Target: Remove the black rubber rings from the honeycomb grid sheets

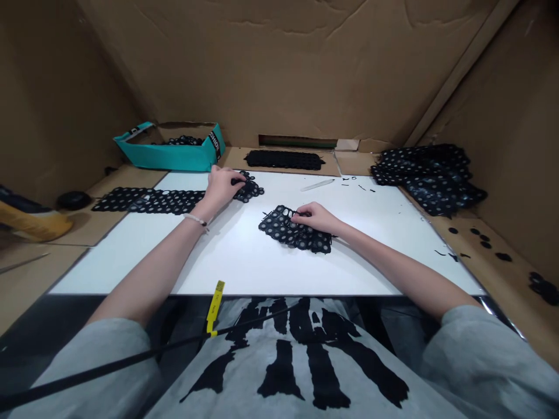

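My right hand [318, 218] pinches the upper edge of a black openwork piece [292, 233] with rows of round holes. That piece lies on the white board [244, 267]. My left hand [222, 185] reaches to a small heap of black ring-patterned pieces [250, 189], its fingers bent together at the heap's left side. What those fingertips hold is too small to make out. A long black openwork strip [170, 201] runs out to the left, partly hidden behind my left wrist.
A teal box [168, 156] with black pieces inside stands at the back left. Behind the board lies a stacked black strip [283, 159]. A white pen-like tool [318, 185] rests on the board. More black openwork [432, 177] is piled at right. Cardboard walls [279, 75] surround the board.
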`<control>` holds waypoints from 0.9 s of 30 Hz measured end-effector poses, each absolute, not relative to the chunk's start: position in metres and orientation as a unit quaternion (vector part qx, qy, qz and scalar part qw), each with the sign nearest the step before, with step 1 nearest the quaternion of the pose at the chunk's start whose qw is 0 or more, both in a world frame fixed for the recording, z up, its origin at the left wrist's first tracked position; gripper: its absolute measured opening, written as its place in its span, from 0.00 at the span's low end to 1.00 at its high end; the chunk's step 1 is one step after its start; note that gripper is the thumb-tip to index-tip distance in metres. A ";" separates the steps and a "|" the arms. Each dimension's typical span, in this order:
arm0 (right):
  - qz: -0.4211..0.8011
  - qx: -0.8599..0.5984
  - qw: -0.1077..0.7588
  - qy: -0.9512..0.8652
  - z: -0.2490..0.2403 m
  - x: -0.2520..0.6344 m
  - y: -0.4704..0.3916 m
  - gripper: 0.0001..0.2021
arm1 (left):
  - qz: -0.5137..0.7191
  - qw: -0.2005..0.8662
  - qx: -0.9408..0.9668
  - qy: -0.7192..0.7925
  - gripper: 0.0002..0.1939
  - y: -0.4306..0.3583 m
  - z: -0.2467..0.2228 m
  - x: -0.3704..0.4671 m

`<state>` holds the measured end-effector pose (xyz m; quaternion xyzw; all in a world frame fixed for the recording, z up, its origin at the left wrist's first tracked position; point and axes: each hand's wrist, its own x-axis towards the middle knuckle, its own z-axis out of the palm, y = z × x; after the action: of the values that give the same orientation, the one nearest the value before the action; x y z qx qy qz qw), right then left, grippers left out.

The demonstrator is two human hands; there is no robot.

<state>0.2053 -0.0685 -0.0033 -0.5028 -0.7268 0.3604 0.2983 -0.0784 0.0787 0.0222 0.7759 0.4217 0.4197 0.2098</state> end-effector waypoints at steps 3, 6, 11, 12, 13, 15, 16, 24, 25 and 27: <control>0.353 -0.510 0.309 -0.721 -0.002 0.205 -0.069 0.19 | 0.353 0.107 0.846 0.386 0.12 0.062 0.022 -0.061; 0.362 -0.493 0.331 -0.719 -0.003 0.204 -0.068 0.18 | 0.249 0.171 0.902 0.310 0.18 0.037 0.021 -0.036; 0.365 -0.457 0.353 -0.731 -0.004 0.206 -0.065 0.17 | 0.173 0.306 0.889 0.292 0.18 0.016 0.018 -0.014; 0.360 -0.465 0.348 -0.730 -0.003 0.206 -0.065 0.17 | 0.176 0.331 0.878 0.297 0.18 0.017 0.018 -0.015; 0.356 -0.475 0.340 -0.729 -0.003 0.207 -0.066 0.18 | 0.178 0.358 0.866 0.301 0.19 0.019 0.020 -0.018; 0.353 -0.490 0.322 -0.729 -0.002 0.207 -0.067 0.20 | 0.173 0.415 0.838 0.308 0.23 0.026 0.023 -0.026; 0.354 -0.493 0.315 -0.729 -0.001 0.207 -0.067 0.20 | 0.166 0.439 0.826 0.312 0.24 0.030 0.025 -0.031; 0.361 -0.530 0.324 -0.696 -0.002 0.204 -0.065 0.24 | 0.339 0.457 0.717 0.403 0.29 0.057 0.029 -0.050; 0.360 -0.534 0.327 -0.692 -0.002 0.203 -0.065 0.24 | 0.353 0.445 0.713 0.411 0.28 0.058 0.028 -0.049; 0.359 -0.537 0.334 -0.687 -0.003 0.203 -0.064 0.24 | 0.374 0.424 0.708 0.423 0.24 0.058 0.027 -0.047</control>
<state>0.2025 -0.0642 -0.0029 -0.5367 -0.6868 0.3591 0.3337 -0.0465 0.0579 0.0274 0.7078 0.4232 0.3739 0.4244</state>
